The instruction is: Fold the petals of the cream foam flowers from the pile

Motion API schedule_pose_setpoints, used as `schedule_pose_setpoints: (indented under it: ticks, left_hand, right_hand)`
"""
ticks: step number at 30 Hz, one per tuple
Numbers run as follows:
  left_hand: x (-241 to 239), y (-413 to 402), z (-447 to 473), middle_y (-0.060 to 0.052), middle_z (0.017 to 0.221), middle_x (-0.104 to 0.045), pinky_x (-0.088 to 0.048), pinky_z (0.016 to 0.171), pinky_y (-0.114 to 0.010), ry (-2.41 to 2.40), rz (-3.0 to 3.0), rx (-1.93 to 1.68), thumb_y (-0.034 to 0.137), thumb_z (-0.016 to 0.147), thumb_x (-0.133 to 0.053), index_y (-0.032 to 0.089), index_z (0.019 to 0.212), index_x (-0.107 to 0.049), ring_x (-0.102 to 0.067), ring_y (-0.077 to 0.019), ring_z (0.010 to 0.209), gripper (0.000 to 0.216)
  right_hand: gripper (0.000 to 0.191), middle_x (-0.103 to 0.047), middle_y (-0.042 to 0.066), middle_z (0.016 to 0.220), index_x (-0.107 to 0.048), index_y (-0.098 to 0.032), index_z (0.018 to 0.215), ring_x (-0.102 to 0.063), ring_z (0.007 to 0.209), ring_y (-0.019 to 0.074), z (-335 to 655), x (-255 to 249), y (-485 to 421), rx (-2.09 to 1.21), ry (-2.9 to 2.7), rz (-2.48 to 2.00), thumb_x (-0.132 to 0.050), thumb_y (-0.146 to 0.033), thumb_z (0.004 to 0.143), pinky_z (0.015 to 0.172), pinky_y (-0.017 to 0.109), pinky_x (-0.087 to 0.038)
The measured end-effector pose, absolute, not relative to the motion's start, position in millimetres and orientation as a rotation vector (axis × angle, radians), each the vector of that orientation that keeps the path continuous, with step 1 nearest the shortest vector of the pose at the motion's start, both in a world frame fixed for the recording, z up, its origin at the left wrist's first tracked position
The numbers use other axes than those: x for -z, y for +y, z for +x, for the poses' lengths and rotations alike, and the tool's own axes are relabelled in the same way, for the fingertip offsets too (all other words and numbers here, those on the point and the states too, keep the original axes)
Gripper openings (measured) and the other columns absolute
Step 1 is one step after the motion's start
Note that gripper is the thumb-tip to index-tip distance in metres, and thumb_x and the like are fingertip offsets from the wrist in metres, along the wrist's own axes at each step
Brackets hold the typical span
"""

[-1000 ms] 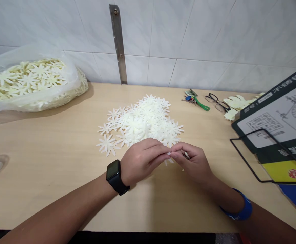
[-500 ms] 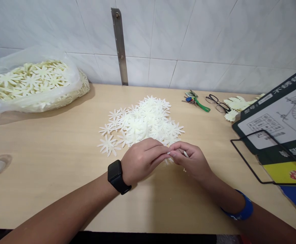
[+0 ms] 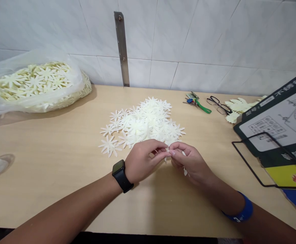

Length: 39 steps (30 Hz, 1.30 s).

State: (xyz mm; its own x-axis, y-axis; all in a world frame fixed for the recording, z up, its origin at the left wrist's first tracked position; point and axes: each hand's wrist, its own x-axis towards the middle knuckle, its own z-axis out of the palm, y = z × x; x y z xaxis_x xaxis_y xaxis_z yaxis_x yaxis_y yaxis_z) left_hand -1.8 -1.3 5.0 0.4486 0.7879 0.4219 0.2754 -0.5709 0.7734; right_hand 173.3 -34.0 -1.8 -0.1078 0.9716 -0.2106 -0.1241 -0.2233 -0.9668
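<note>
My left hand, with a black watch at its wrist, pinches the edge of a small white flower cutout. Against it, fingertip to fingertip, my right hand is closed on the same piece. White petals poke out between the right fingers and palm; how many pieces are in there is hidden. Just beyond both hands lies a loose heap of flat, pale daisy-shaped flower cutouts, a few of them spread to the left.
A clear plastic bag full of similar cutouts stands at back left. Keys with a green strap, eyeglasses and more pale cutouts lie at back right. A printed carton and black wire frame flank the right side.
My left fingers have opened into a looser pinch, with a gap showing between thumb and index finger. More white petals now stick out below my right hand.
</note>
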Motion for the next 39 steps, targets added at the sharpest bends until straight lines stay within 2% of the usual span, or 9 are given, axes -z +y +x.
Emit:
schedule_pose_setpoints:
  ticks: [6, 12, 15, 21, 24, 26, 29, 34, 39]
  left_hand:
    - [-11, -2, 2, -0.005, 0.076, -0.073, -0.053, 0.064, -0.025, 0.913, 1.570, -0.920, 0.027, 0.083, -0.066, 0.014, 0.082, -0.072, -0.066, -0.0152, 0.069, 0.015]
    - [-16, 13, -3, -0.002, 0.070, -0.066, -0.050, 0.057, -0.021, 0.964, 1.283, -1.015, 0.027, 0.079, -0.067, 0.012, 0.076, -0.064, -0.061, -0.0108, 0.061, 0.016]
    - [-16, 26, -10, -0.002, 0.073, -0.065, -0.044, 0.049, -0.017, 1.003, 1.139, -1.104, 0.028, 0.079, -0.065, 0.013, 0.077, -0.060, -0.058, -0.0086, 0.058, 0.016]
    - [-12, 50, -27, 0.001, 0.065, -0.058, -0.033, 0.041, -0.015, 1.098, 1.015, -1.285, 0.025, 0.076, -0.064, 0.014, 0.075, -0.058, -0.048, -0.0049, 0.048, 0.012]
    - [-14, 55, -33, 0.001, 0.067, -0.058, -0.031, 0.039, -0.016, 1.203, 1.099, -1.385, 0.029, 0.078, -0.063, 0.015, 0.078, -0.059, -0.044, -0.0039, 0.044, 0.015]
    - [-15, 57, -36, -0.001, 0.079, -0.064, -0.033, 0.041, -0.018, 1.281, 1.243, -1.468, 0.031, 0.081, -0.062, 0.015, 0.081, -0.060, -0.041, -0.0031, 0.043, 0.016]
    - [-16, 54, -38, -0.003, 0.097, -0.067, -0.040, 0.049, -0.020, 1.321, 1.573, -1.516, 0.027, 0.083, -0.060, 0.017, 0.084, -0.062, -0.046, -0.0050, 0.050, 0.010]
    - [-11, 40, -30, 0.001, 0.071, -0.063, -0.038, 0.056, -0.023, 1.166, 2.248, -0.988, 0.025, 0.086, -0.058, 0.018, 0.082, -0.066, -0.045, -0.0091, 0.053, 0.012]
    - [-10, 20, -17, -0.002, 0.076, -0.065, -0.042, 0.062, -0.024, 1.003, 2.304, -0.977, 0.025, 0.093, -0.050, 0.017, 0.085, -0.064, -0.054, -0.0110, 0.062, 0.018]
  right_hand:
    - [0.021, -0.034, -0.009, 0.048, -0.061, -0.018, 0.081, -0.029, 0.046, 0.0087, 177, 7, -33, -1.418, -1.093, -1.247, -0.068, -0.038, 0.078, 0.046, 0.023, -0.021]
    - [0.020, -0.033, -0.010, 0.047, -0.059, -0.019, 0.078, -0.026, 0.045, 0.0076, 180, 7, -29, -1.395, -1.028, -1.235, -0.069, -0.036, 0.078, 0.046, 0.024, -0.018]
    - [0.022, -0.032, -0.010, 0.048, -0.058, -0.018, 0.078, -0.024, 0.043, 0.0065, 184, 8, -25, -1.389, -0.973, -1.237, -0.070, -0.037, 0.078, 0.046, 0.024, -0.016]
    - [0.026, -0.030, -0.011, 0.048, -0.058, -0.018, 0.078, -0.021, 0.043, 0.0054, 193, 9, -14, -1.369, -0.898, -1.282, -0.074, -0.038, 0.076, 0.044, 0.023, -0.016]
    - [0.026, -0.030, -0.011, 0.050, -0.058, -0.017, 0.078, -0.018, 0.045, 0.0053, 199, 8, -11, -1.372, -0.883, -1.352, -0.073, -0.039, 0.077, 0.042, 0.021, -0.016]
    - [0.026, -0.028, -0.011, 0.051, -0.058, -0.017, 0.079, -0.016, 0.045, 0.0053, 204, 6, -9, -1.391, -0.872, -1.397, -0.073, -0.038, 0.077, 0.040, 0.020, -0.015]
    - [0.022, -0.025, -0.011, 0.053, -0.058, -0.018, 0.079, -0.016, 0.045, 0.0055, 211, 3, -6, -1.398, -0.810, -1.390, -0.072, -0.035, 0.077, 0.039, 0.019, -0.014]
    - [0.015, -0.024, -0.010, 0.050, -0.060, -0.020, 0.084, -0.014, 0.042, 0.0065, 212, -2, -5, -1.548, -0.601, -1.138, -0.060, -0.035, 0.086, 0.038, 0.020, -0.018]
    - [0.035, -0.036, -0.006, 0.054, -0.064, -0.016, 0.092, -0.029, 0.045, 0.0090, 200, -3, -11, -1.786, -0.421, -0.834, -0.044, -0.046, 0.092, 0.046, 0.022, -0.033]
